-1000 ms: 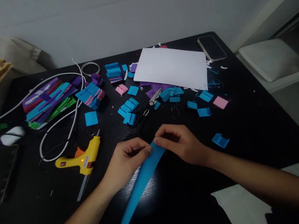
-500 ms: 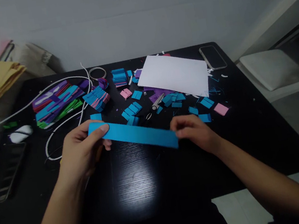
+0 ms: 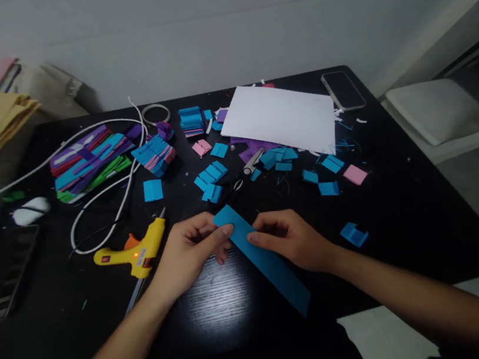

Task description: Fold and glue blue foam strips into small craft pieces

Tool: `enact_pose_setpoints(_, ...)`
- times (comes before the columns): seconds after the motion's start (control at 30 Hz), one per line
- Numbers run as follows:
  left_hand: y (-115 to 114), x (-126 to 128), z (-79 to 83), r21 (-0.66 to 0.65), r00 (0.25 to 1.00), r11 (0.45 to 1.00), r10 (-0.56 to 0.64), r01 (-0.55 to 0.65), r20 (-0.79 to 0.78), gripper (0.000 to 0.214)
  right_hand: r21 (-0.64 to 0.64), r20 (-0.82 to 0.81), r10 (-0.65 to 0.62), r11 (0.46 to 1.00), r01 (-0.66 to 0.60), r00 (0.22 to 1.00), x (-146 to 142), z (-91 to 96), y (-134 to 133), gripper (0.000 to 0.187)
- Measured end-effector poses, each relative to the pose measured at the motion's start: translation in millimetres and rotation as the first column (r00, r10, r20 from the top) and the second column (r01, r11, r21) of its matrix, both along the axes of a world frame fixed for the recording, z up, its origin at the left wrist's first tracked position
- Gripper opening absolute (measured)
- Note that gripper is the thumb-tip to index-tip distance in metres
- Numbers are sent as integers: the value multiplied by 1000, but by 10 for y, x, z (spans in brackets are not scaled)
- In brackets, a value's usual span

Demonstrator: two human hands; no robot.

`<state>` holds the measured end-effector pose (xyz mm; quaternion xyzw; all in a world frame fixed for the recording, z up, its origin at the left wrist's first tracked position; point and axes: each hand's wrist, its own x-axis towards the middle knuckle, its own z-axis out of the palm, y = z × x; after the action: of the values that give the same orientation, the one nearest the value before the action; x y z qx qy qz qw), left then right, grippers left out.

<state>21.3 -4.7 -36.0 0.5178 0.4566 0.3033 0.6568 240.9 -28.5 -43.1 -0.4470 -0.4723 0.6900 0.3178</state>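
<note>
A long blue paper strip [image 3: 272, 267] slants above the black table, its far end up and left. My left hand [image 3: 191, 248] pinches that far end between thumb and fingers. Close beside it, my right hand [image 3: 294, 237] grips the strip's right edge with the thumb on top. The strip's lower end hangs free toward me. Left of my left hand lies a yellow hot glue gun [image 3: 136, 253] with a small orange light glowing. A folded blue paper piece [image 3: 354, 234] rests to the right of my right hand.
Folded blue pieces [image 3: 211, 177], scissors [image 3: 252, 163] and a white sheet [image 3: 279, 117] lie beyond my hands. Bundled coloured strips [image 3: 89, 159] and a looped white cable [image 3: 72, 229] are at left. A phone [image 3: 343, 90] sits at the back right corner.
The strip has turned from nearly level to a steep slant. My left hand moved right, uncovering the glue gun; my right hand moved left along the strip. A folded blue piece now shows at right.
</note>
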Motion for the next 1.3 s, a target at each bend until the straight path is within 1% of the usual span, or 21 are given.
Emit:
enact_pose_setpoints(0.13,-13,7,-4,32,999,999,-33,33,-14,25,-25,-22,33,999,-33,999,20,5,12,29)
enact_pose_setpoints(0.27,-77,61,-11,15,993,993,-114,114,-10,25,-24,-92,-91,996,89,992,-19,-5,1,28)
enact_pose_setpoints(0.33,-118,80,-21,-2,989,989,-150,150,-5,25,-26,-100,-120,993,118,988,-35,-10,-2,28)
enact_pose_setpoints(0.5,-158,105,-29,-24,984,984,-175,174,-21,28,-48,-96,-124,992,120,988,-30,0,-3,29)
enact_pose_setpoints(0.67,-156,117,-26,-6,983,984,-177,177,-35,28,-66,-93,-130,990,124,987,-25,8,-10,30)
enact_pose_setpoints(0.8,-181,120,-38,11,977,979,-203,204,-58,30,-72,-96,-98,993,92,990,-38,1,-18,30)
enact_pose_setpoints(0.87,-183,111,-41,66,972,973,-216,222,-93,30,-78,-109,-89,994,81,990,-39,1,-15,29)
enact_pose_setpoints(0.93,-169,86,-38,196,969,954,-199,226,-146,26,-90,-125,-88,993,77,988,-32,9,-7,28)
enact_pose_setpoints(1.0,-140,46,-30,352,974,916,-138,194,-177,13,-111,-137,-88,991,73,987,-22,21,3,27)
enact_pose_setpoints(1.03,-124,24,-25,418,979,893,-99,166,-179,12,-124,-140,-88,990,71,986,-17,26,7,27)
enact_pose_setpoints(1.07,-109,3,-21,470,982,871,-65,143,-177,17,-133,-143,-88,989,69,986,-13,30,11,27)
enact_pose_setpoints(1.13,-87,-26,-12,539,982,832,-38,132,-183,24,-140,-147,-87,988,67,985,-8,32,12,27)
enact_pose_setpoints(1.2,-82,-36,-6,581,979,800,-36,148,-200,21,-133,-147,-84,989,64,986,-7,27,8,27)
enact_pose_setpoints(1.3,-93,-24,1,598,979,788,-32,150,-203,17,-115,-141,-77,992,61,987,-11,13,-4,26)
